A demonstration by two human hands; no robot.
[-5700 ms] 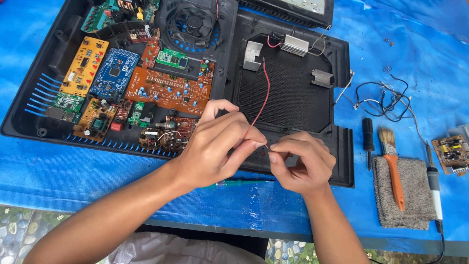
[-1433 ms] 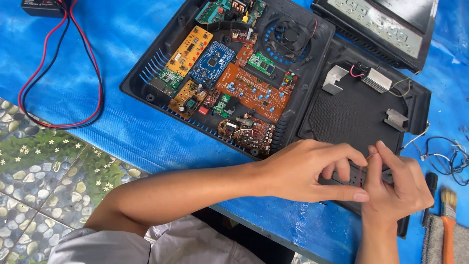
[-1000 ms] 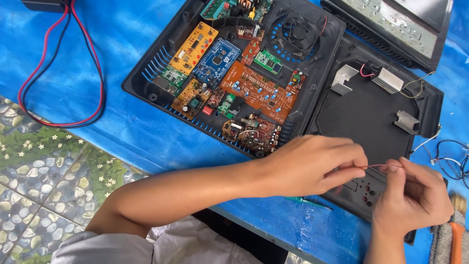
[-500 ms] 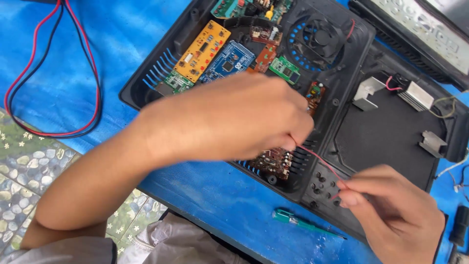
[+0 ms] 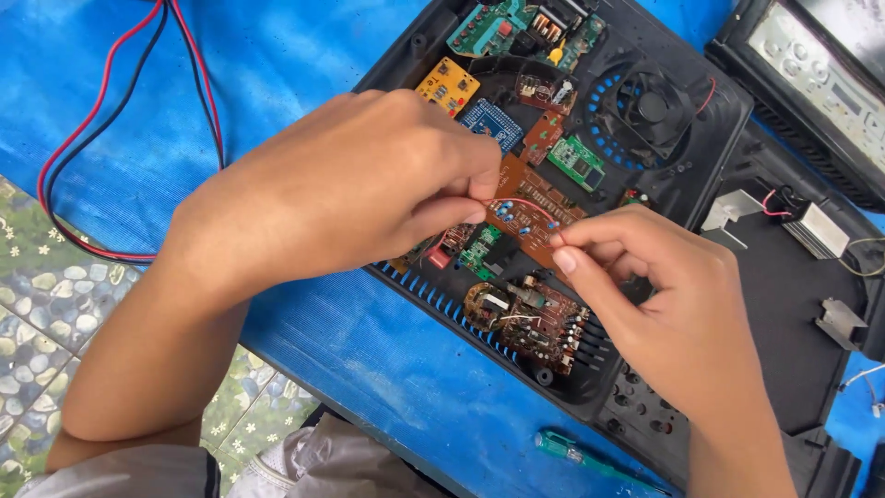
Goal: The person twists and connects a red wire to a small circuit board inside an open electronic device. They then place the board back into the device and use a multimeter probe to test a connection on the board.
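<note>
My left hand point(image 5: 346, 198) and my right hand point(image 5: 659, 309) hover over an opened black plastic device case point(image 5: 687, 198). Between their pinched fingertips runs a short length of thin red wire point(image 5: 524, 203), each hand gripping one end. Under the hands lie several circuit boards: an orange-brown main board point(image 5: 530, 217), a brown board with coils point(image 5: 530, 315), a blue board point(image 5: 489, 120), a yellow board point(image 5: 447, 85) and green boards point(image 5: 576, 161). A cooling fan point(image 5: 650, 103) sits in the case at the upper right.
A blue tarp point(image 5: 277, 65) covers the table. Red and black cables point(image 5: 101, 129) loop at the left. A green-handled screwdriver point(image 5: 576, 454) lies near the front edge. A black panel with buttons point(image 5: 816, 69) lies at the upper right. Metal heat sinks point(image 5: 816, 231) sit in the case's right half.
The view has shifted closer and left. Both hands have lifted from the case's lower right to above the boards, still pinching the red wire, now with the fingertips closer together.
</note>
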